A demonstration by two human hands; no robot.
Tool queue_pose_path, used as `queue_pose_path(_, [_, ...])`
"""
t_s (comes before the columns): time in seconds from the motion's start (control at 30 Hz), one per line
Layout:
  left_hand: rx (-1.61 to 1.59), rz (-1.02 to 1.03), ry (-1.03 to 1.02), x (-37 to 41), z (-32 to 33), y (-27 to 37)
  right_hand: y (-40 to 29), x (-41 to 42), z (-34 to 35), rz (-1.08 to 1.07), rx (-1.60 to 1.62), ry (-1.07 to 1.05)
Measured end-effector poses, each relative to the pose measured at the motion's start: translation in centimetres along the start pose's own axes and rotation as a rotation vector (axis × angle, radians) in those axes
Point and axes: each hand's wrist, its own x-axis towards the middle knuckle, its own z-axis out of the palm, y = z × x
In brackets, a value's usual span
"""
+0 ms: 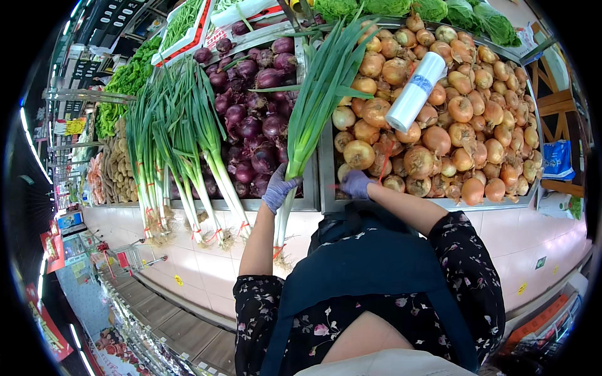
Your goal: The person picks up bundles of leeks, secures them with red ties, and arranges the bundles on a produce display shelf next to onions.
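Observation:
My left hand [281, 189], in a purple knit glove, is closed around the white stalks of a bunch of large green onions [308, 117]. Its leaves fan away from me over the divider between two bins, and its roots, bound with a red tie [279, 250], hang past the front edge. My right hand [356, 184], gloved alike and blurred, is at the front edge of the yellow onion bin [335, 205]. A bit of red shows beside its fingers; whether they grip it is unclear. A thin red strip [386, 160] lies on the onions close by.
More green onion bunches [211, 136] lie across the red onions [249, 122] at left. A roll of clear plastic bags [416, 91] rests on the yellow onions [463, 110]. Leafy cabbages [388, 6] line the back. A shopping cart [127, 258] stands at lower left.

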Motion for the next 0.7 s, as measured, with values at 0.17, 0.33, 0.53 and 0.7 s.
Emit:
queue_pose_path(0.17, [0.176,0.07,-0.09,-0.5,2.4,2.1,-2.8,6.4,2.0,-0.251,0.532,0.452])
queue_pose_path(0.33, [0.684,-0.032,-0.022,1.7,2.4,-3.1,-0.4,8.9,4.0,0.054,1.172,-0.105])
queue_pose_path(0.53, [-0.121,-0.072,0.114,7.5,0.8,-10.4,-1.2,6.5,3.9,0.055,1.296,-0.083])
queue_pose_path(0.7, [-0.446,-0.392,-0.046,12.2,0.8,-12.3,-0.5,6.9,3.8,0.11,1.114,-0.076])
